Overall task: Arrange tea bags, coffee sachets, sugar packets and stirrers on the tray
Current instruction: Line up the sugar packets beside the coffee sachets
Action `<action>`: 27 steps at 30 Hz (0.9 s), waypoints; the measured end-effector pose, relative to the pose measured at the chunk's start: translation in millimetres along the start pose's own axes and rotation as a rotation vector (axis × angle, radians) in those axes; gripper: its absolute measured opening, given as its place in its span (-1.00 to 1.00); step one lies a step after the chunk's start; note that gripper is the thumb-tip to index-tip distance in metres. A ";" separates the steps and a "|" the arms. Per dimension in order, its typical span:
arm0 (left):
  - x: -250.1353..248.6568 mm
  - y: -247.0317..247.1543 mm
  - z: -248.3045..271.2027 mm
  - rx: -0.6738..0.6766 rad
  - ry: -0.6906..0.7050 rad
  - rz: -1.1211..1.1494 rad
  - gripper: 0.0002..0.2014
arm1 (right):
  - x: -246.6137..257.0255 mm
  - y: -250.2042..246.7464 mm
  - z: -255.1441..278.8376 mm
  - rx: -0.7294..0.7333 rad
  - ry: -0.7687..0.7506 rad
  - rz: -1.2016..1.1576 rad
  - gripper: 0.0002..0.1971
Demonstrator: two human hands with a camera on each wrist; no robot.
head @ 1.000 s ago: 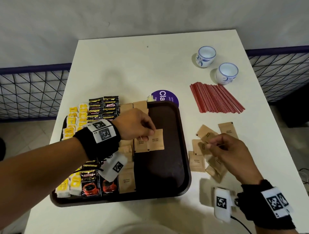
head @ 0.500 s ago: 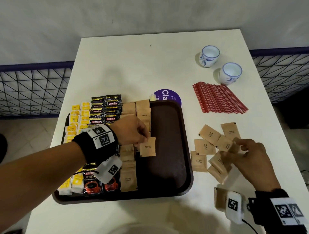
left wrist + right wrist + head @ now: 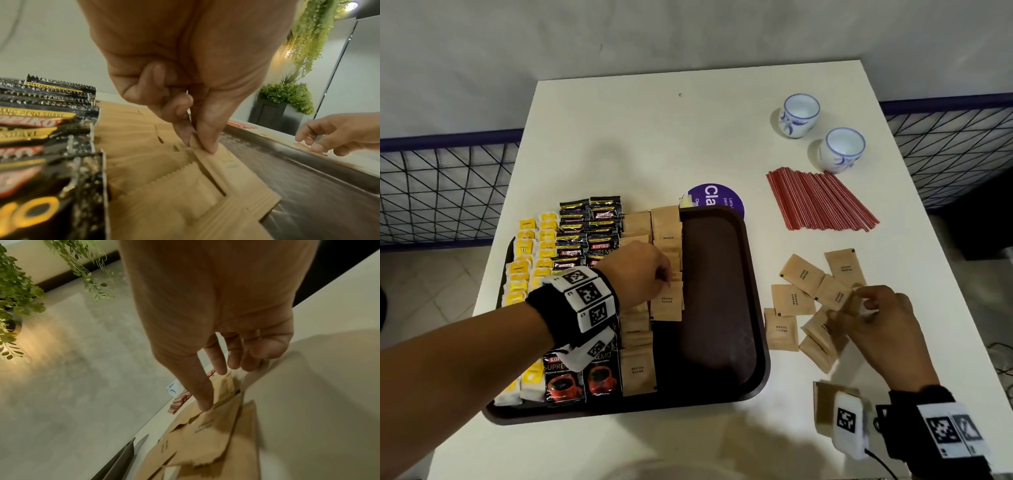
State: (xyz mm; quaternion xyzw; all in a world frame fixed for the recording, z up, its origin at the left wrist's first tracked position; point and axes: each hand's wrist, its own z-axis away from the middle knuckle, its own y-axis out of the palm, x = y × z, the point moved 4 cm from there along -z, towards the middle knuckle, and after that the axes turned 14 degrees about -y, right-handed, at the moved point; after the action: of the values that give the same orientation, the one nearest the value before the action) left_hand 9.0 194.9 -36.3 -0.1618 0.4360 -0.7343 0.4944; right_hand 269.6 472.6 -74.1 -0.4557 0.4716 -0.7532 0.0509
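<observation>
My left hand [image 3: 666, 277] [image 3: 197, 144] pinches the top edge of a brown sugar packet [image 3: 667, 301] [image 3: 228, 168]. The packet lies on the dark tray [image 3: 717, 342], against the right side of the sugar column. Coffee sachets [image 3: 585, 233] and yellow tea bags [image 3: 530, 253] fill the tray's left part. My right hand [image 3: 866, 301] [image 3: 213, 391] is over the loose sugar packets [image 3: 791, 299] on the table right of the tray. Its thumb and fingertips pinch the edges of one packet [image 3: 224, 386] there. Red stirrers [image 3: 822, 202] lie in a bundle further back.
Two white-and-blue cups [image 3: 799, 114] [image 3: 842, 149] stand at the back right. A purple round sticker [image 3: 717, 198] shows behind the tray. The tray's right half is bare. Wire railings flank the white table [image 3: 654, 137]; another packet [image 3: 822, 401] lies under my right wrist.
My left hand drew its sugar packet left and down against the sugar column. My right hand moved right, back onto the loose packets on the table.
</observation>
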 end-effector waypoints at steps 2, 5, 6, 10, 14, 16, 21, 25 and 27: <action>0.5 0.2 -0.1 -0.015 -0.003 -0.028 -0.83 | -0.8 -0.2 0.0 -0.006 -0.003 0.001 -0.50; 0.4 0.4 0.7 -0.024 -0.019 -0.066 -0.83 | -1.8 0.7 0.3 -0.004 -0.008 0.007 -0.51; 0.3 0.6 1.1 -0.023 -0.024 -0.072 -0.82 | -2.3 1.1 0.0 -0.003 -0.009 0.007 -0.51; 0.6 -0.1 2.9 -0.051 -0.036 -0.104 -0.82 | -2.6 1.6 0.2 -0.006 -0.011 0.008 -0.51; -5.1 -3.0 7.8 -0.080 0.021 -0.176 -0.78 | -4.7 2.3 -1.3 -0.008 -0.014 0.021 -0.55; -12.2 -1.7 13.5 -0.043 0.106 -0.236 -0.70 | -7.1 3.0 -2.7 -0.012 -0.014 0.024 -0.54; -30.1 8.5 27.8 0.089 0.270 -0.500 -0.50 | -5.8 2.9 -1.2 -0.020 0.001 0.019 -0.49; -38.4 17.3 32.8 0.069 0.324 -0.605 -0.53 | -4.5 3.0 -0.3 -0.024 -0.003 0.015 -0.49; -39.5 22.1 34.3 0.046 0.335 -0.629 -0.59 | -3.9 3.0 0.1 -0.023 -0.002 0.017 -0.50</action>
State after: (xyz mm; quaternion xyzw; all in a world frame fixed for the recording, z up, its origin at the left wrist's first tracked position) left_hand 62.9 209.8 -26.9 -0.1545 0.4232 -0.8766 0.1694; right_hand 270.8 472.8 -78.8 -0.4531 0.4841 -0.7467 0.0524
